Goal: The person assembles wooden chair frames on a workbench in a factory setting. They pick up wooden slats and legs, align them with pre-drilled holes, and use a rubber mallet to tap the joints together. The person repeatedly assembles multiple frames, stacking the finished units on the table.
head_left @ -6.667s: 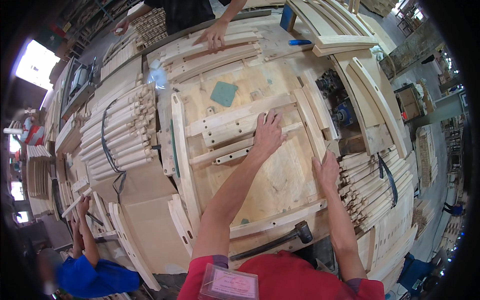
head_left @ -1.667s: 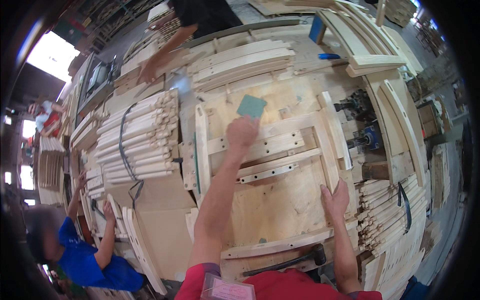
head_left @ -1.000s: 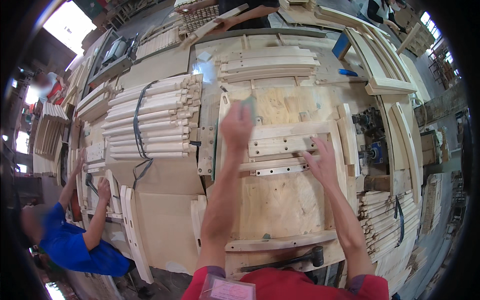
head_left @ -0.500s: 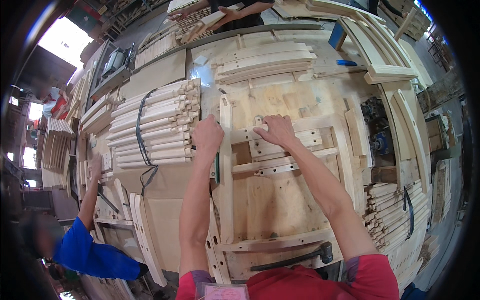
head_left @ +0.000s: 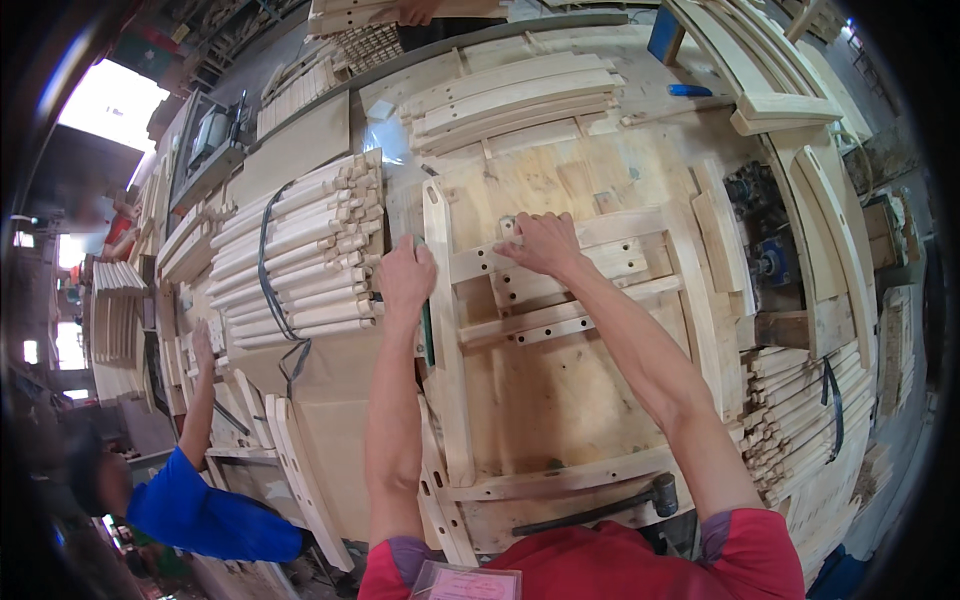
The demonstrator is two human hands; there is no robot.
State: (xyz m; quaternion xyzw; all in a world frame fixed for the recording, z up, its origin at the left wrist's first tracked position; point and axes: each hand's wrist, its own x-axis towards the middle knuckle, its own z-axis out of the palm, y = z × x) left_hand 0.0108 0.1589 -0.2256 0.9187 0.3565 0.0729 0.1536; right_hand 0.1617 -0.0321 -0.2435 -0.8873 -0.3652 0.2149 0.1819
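Left hand (head_left: 404, 279) grips upright rail (head_left: 446, 330); right hand (head_left: 542, 243) presses slats (head_left: 600, 262)

The chair frame (head_left: 560, 330) is pale, unfinished wood, cream to light tan. The counter (head_left: 540, 400) beneath it is yellowish plywood with darker brown grain streaks. The bundled sticks (head_left: 300, 250) are pale wood, bound by a black strap (head_left: 265, 250). The mallet (head_left: 600, 510) is black. The person's shirt (head_left: 600, 565) is red; the co-worker's sleeve (head_left: 200, 510) is bright blue.

Strapped bundle of wooden spindles (head_left: 300, 255), black mallet (head_left: 600, 510), co-worker's blue sleeve (head_left: 200, 515).
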